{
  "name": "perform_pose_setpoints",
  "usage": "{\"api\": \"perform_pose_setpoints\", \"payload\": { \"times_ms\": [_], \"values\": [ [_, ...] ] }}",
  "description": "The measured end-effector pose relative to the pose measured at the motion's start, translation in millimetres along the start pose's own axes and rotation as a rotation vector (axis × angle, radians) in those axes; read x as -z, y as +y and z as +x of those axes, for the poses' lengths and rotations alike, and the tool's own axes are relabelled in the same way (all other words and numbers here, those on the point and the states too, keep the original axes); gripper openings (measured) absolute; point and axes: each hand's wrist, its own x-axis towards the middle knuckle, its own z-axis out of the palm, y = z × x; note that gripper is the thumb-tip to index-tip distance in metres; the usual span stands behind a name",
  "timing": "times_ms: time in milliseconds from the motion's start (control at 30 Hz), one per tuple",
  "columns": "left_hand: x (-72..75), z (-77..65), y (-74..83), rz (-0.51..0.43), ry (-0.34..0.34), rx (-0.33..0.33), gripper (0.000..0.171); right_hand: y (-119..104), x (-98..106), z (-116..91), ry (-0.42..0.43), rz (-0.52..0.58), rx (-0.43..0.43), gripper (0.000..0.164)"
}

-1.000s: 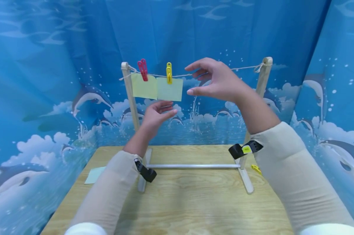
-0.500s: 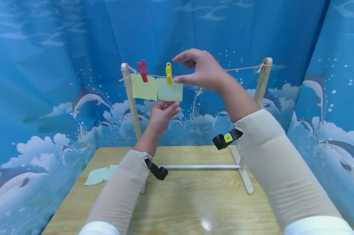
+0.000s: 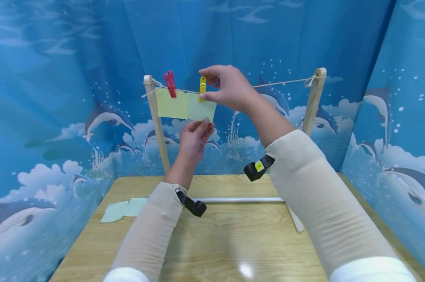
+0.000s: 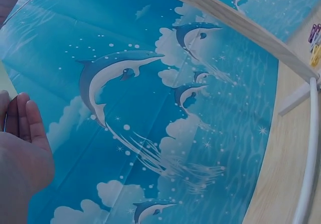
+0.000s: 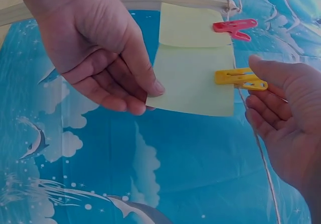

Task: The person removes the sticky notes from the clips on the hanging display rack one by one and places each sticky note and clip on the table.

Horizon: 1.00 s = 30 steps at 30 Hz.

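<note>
A pale green paper note (image 3: 200,110) hangs from a string (image 3: 283,83), clipped by a yellow clothespin (image 5: 233,77). My left hand (image 3: 193,141) pinches the note's lower free corner between thumb and fingers; the right wrist view shows this grip clearly. Up at the string, my right hand (image 3: 230,88) has thumb and fingers on the handle end of the yellow clothespin. Beside it hangs a yellowish note (image 3: 172,103) under a red clothespin (image 3: 169,84). The two notes meet edge to edge. In the left wrist view, the left hand (image 4: 22,138) shows only at the left border.
Wooden posts (image 3: 313,102) hold the string at both ends, joined low down by a white bar (image 3: 240,200). Two more green notes (image 3: 114,212) lie on the table (image 3: 226,239) at left. Loose clothespins (image 4: 315,45) sit at the left wrist view's right edge. A dolphin-print curtain (image 3: 269,39) hangs behind.
My right hand has moved left to the yellow clothespin and taken hold of its handle. The left hand has risen slightly and now pinches the green note's corner, which has swung a little left.
</note>
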Motion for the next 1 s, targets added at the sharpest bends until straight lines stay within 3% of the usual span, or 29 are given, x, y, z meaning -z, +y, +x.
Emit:
{"api": "perform_pose_setpoints", "payload": {
  "times_ms": [200, 500, 800, 1000],
  "values": [
    [1.9, -2.7, -1.5, -0.065, 0.042, -0.004, 0.013, -1, -4, -1, 0.045, -0.030, -0.016, 0.048],
    [2.3, -6.6, -6.0, -0.074, 0.057, -0.059, 0.011, -2, -2, -7, 0.109, 0.004, 0.003, 0.028],
    [3.1, -12.6, -8.3, -0.040, 0.049, 0.018, 0.008, 0, 4, -14, 0.211, 0.040, 0.110, 0.013],
    [7.1, -15.8, -10.6, 0.067, -0.013, 0.026, 0.007, 5, 9, -20, 0.317, 0.034, 0.155, 0.011]
  ]
}}
